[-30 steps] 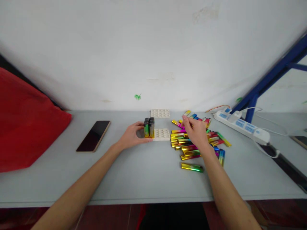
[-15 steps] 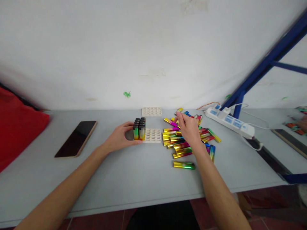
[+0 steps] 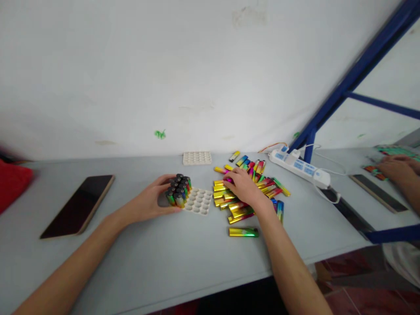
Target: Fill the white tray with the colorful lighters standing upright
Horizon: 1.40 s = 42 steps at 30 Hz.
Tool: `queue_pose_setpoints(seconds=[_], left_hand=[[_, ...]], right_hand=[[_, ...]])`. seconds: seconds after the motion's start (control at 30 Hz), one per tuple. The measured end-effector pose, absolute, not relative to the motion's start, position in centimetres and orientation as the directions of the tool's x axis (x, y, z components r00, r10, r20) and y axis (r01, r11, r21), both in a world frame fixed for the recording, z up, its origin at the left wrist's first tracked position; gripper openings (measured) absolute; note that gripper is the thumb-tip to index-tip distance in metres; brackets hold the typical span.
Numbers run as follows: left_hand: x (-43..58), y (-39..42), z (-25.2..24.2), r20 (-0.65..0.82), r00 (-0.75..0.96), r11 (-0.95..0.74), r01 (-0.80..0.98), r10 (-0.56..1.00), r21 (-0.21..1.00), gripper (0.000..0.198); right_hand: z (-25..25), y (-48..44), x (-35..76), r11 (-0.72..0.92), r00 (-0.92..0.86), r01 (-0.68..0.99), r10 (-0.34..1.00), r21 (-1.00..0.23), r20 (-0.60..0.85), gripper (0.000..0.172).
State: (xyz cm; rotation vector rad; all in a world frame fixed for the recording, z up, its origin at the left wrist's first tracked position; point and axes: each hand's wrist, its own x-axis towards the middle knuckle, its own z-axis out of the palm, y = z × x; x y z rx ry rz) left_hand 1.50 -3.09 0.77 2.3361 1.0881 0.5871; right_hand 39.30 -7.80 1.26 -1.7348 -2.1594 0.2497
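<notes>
Upright lighters (image 3: 179, 190) stand in the left part of the white tray (image 3: 198, 202) on the desk (image 3: 164, 253). The left hand (image 3: 151, 202) has its grip curved around that end, holding the tray between thumb and fingers. The right hand (image 3: 244, 187) curls over the loose lighters (image 3: 241, 212); whether its grip holds 1 cannot be told. A 2nd tray (image 3: 197, 158) lies near the wall (image 3: 131, 78).
</notes>
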Motion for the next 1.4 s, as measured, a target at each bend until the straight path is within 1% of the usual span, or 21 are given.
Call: queue_pose_setpoints(seconds=[0.17, 0.23, 0.3, 0.4, 0.47, 0.5, 0.57, 0.63, 0.7, 0.77, 0.83, 0.9, 1.0, 1.1, 1.17, 1.23, 1.27, 1.33, 1.4], left_hand=[[2.2, -3.6, 0.3, 0.236, 0.561, -0.576, 0.568, 0.793, 0.587, 0.077], [2.5, -3.8, 0.4, 0.238, 0.556, -0.576, 0.580, 0.797, 0.576, 0.077], [2.7, -4.1, 0.6, 0.230, 0.552, -0.570, 0.589, 0.801, 0.573, 0.078], [2.9, -4.4, 0.6, 0.215, 0.548, -0.555, 0.588, 0.808, 0.588, 0.078], [2.9, -4.5, 0.4, 0.213, 0.548, -0.551, 0.580, 0.809, 0.600, 0.077], [3.0, -4.6, 0.3, 0.215, 0.550, -0.552, 0.573, 0.807, 0.606, 0.077], [3.0, -4.5, 0.1, 0.222, 0.557, -0.559, 0.559, 0.800, 0.613, 0.076], [3.0, -4.5, -0.1, 0.232, 0.561, -0.567, 0.550, 0.795, 0.613, 0.075], [2.9, -4.5, -0.2, 0.242, 0.566, -0.578, 0.547, 0.788, 0.605, 0.075], [2.8, -4.5, -0.4, 0.252, 0.573, -0.592, 0.546, 0.780, 0.593, 0.076], [2.8, -4.6, -0.4, 0.252, 0.581, -0.602, 0.552, 0.774, 0.577, 0.076], [2.8, -4.7, -0.4, 0.248, 0.583, -0.605, 0.564, 0.774, 0.562, 0.076], [2.9, -4.9, -0.3, 0.254, 0.581, -0.611, 0.576, 0.773, 0.543, 0.075], [3.0, -5.0, 0.0, 0.267, 0.586, -0.625, 0.575, 0.765, 0.529, 0.071], [3.1, -5.0, 0.2, 0.279, 0.588, -0.634, 0.572, 0.759, 0.521, 0.070], [3.1, -5.1, 0.3, 0.282, 0.589, -0.638, 0.573, 0.757, 0.514, 0.071], [3.1, -5.1, 0.3, 0.279, 0.590, -0.637, 0.574, 0.758, 0.514, 0.072], [3.1, -5.1, 0.4, 0.271, 0.591, -0.631, 0.572, 0.760, 0.524, 0.073], [3.1, -5.0, 0.4, 0.266, 0.591, -0.626, 0.568, 0.762, 0.534, 0.074]], right_hand=[[1.3, -7.8, 38.9, 0.211, -0.168, 0.919, 0.974, -0.333, 0.153, 0.011], [1.2, -7.7, 38.7, 0.220, -0.168, 0.908, 0.971, -0.356, 0.170, 0.008], [1.2, -7.6, 38.6, 0.243, -0.158, 0.880, 0.960, -0.408, 0.231, 0.008], [1.6, -7.6, 38.4, 0.299, -0.089, 0.804, 0.915, -0.515, 0.393, 0.015], [1.8, -7.7, 38.0, 0.343, -0.024, 0.717, 0.883, -0.608, 0.469, 0.019], [1.9, -7.7, 37.7, 0.352, 0.015, 0.657, 0.878, -0.667, 0.478, 0.020], [1.9, -7.9, 36.7, 0.323, 0.091, 0.490, 0.905, -0.810, 0.416, 0.029], [1.9, -8.0, 35.4, 0.225, 0.139, 0.278, 0.952, -0.934, 0.271, 0.044], [1.9, -8.1, 34.1, 0.116, 0.138, 0.072, 0.983, -0.991, 0.125, 0.055], [2.2, -8.3, 33.0, 0.042, 0.118, -0.095, 0.993, -0.995, 0.030, 0.061], [2.7, -8.5, 32.1, 0.013, 0.099, -0.224, 0.995, -0.975, -0.009, 0.064], [3.2, -8.8, 31.5, 0.004, 0.064, -0.303, 0.998, -0.953, -0.016, 0.066], [3.7, -9.2, 30.9, -0.033, -0.035, -0.367, 0.999, -0.930, -0.022, 0.068], [3.7, -9.3, 30.4, -0.096, -0.121, -0.379, 0.991, -0.920, -0.053, 0.070], [3.4, -9.3, 30.2, -0.111, -0.113, -0.312, 0.990, -0.943, -0.079, 0.075], [3.0, -9.1, 29.9, -0.072, -0.042, -0.167, 0.997, -0.983, -0.066, 0.078], [2.8, -9.1, 29.8, -0.032, 0.000, -0.076, 0.999, -0.997, -0.032, 0.078], [2.4, -9.0, 29.7, 0.046, 0.059, 0.098, 0.997, -0.994, 0.052, 0.076], [2.2, -9.0, 29.5, 0.076, 0.090, 0.217, 0.991, -0.973, 0.098, 0.072]])
